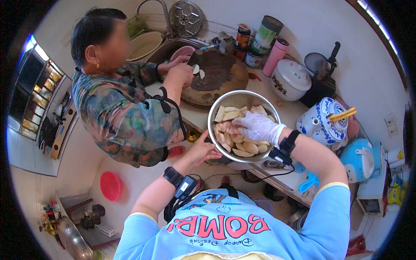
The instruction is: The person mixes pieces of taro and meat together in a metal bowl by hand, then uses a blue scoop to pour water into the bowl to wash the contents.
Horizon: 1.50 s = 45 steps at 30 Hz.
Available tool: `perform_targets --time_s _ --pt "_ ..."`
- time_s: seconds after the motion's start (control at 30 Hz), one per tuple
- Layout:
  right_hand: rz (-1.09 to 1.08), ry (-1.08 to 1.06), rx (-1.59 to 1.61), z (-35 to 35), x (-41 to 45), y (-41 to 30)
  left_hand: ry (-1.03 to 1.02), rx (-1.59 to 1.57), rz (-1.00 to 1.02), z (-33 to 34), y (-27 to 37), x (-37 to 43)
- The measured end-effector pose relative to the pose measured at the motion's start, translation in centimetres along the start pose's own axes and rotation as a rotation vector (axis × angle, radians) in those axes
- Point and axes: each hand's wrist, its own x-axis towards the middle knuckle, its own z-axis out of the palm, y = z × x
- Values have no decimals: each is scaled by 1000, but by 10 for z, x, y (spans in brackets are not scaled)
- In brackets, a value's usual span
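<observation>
A stainless steel bowl [222, 150] is tilted towards me at the counter's edge. It holds pale, peeled wedges [251, 148], perhaps potato, and pieces of raw pinkish meat [224, 130]. My left hand [202, 150] grips the bowl's rim at the near left, thumb up along the outside. Inside the bowl is my right hand [255, 126], in a thin clear plastic glove. Its fingers bend down onto the meat and wedges. The fingertips are partly hidden among the pieces, so I cannot tell whether they grip any.
At left, a person [130, 107] holds a knife [195, 58] over a round wooden chopping board [221, 74] with white slices. Behind are a sink [156, 53], pink flask [275, 57] and lidded white pot [291, 79]. A blue-and-white teapot [320, 120] and blue rice cooker [360, 161] stand right.
</observation>
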Motion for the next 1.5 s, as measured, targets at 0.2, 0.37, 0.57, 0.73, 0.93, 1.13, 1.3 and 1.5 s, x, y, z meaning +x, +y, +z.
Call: perform_targets --time_s 0.2,0.37,0.57,0.73,0.93,1.13,1.3,1.5 --pt "0 148 -200 20 -35 -43 -7 13 -19 -3 -3 3" --pt "-20 194 -220 27 -51 -60 -54 20 27 -7 -7 6" --pt "256 476 992 25 -76 -18 -59 -32 24 -9 -11 9" --pt "708 331 1616 9 -85 -1 -77 -31 -2 -9 -3 6" --pt "767 305 1864 22 -50 22 -35 1 69 -22 -6 14" --pt "659 6 1913 49 -6 91 -10 -11 60 -10 0 11" --pt "835 -22 1680 -4 20 38 10 -21 31 -16 1 8" --pt "582 -114 1480 -5 31 41 38 16 5 -11 4 10"
